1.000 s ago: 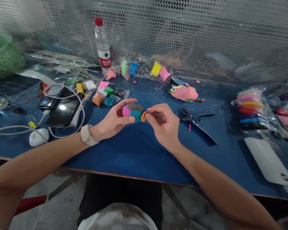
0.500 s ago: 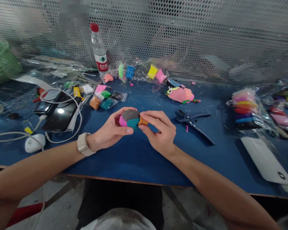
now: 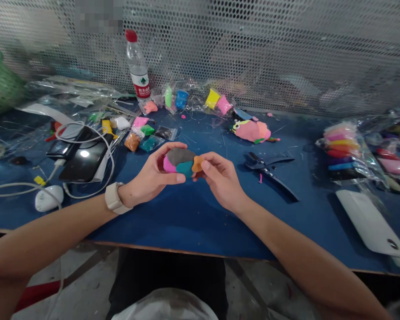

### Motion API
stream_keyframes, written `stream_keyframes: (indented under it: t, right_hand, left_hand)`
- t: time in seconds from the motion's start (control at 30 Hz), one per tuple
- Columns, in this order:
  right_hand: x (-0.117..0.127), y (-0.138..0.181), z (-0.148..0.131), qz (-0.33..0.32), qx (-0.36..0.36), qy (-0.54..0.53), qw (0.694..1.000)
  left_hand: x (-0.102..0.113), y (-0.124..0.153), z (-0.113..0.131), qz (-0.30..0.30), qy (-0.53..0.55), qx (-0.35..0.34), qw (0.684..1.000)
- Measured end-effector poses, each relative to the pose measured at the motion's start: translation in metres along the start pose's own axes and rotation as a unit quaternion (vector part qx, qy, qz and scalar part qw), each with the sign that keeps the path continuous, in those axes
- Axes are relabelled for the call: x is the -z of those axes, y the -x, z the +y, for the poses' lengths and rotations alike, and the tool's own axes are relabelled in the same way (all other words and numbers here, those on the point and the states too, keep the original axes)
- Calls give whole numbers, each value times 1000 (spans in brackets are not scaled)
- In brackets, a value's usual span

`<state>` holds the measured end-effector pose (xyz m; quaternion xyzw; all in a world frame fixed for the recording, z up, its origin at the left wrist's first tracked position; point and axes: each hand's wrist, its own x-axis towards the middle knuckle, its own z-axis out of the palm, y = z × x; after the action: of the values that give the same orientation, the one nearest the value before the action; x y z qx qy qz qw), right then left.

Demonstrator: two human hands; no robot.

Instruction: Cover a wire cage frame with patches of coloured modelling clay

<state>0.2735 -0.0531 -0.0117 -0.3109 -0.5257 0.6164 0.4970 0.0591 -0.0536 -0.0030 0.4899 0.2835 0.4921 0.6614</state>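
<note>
Both hands hold one lump of modelling clay (image 3: 182,161) above the blue table (image 3: 193,209). The lump is patched in grey, pink, teal and orange. My left hand (image 3: 153,175) cups it from the left, thumb under the teal part and fingers curled over the top. My right hand (image 3: 220,178) pinches the orange piece (image 3: 197,163) at the lump's right end between thumb and fingers. A pale band sits on my left wrist.
Small bags of coloured clay (image 3: 143,135) and a water bottle (image 3: 137,66) lie behind the hands. A pink clay figure (image 3: 252,131) and dark scissors (image 3: 270,169) lie to the right, phones with white cables (image 3: 83,155) to the left, packed clay sticks (image 3: 343,146) far right.
The right fingers have shifted from lying over the orange piece to pinching it from below and behind. The lump has tilted slightly, and both hands stay in place.
</note>
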Motion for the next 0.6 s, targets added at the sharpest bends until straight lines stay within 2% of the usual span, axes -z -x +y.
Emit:
stream_keyframes:
  t: [0.07, 0.17, 0.43, 0.6]
  right_hand:
    - [0, -1, -2, -26, -59, -47, 997]
    - [0, -2, -5, -28, -106, -92, 990]
    - [-3, 0, -5, -32, -136, -107, 984]
    - [-5, 3, -3, -43, -140, -105, 984]
  left_hand:
    - [4, -3, -1, 0, -7, -9, 1000]
    - [8, -7, -4, 0, -31, -30, 999]
    - [12, -9, -8, 7, -33, -43, 998]
    - [13, -9, -8, -14, -29, -20, 999]
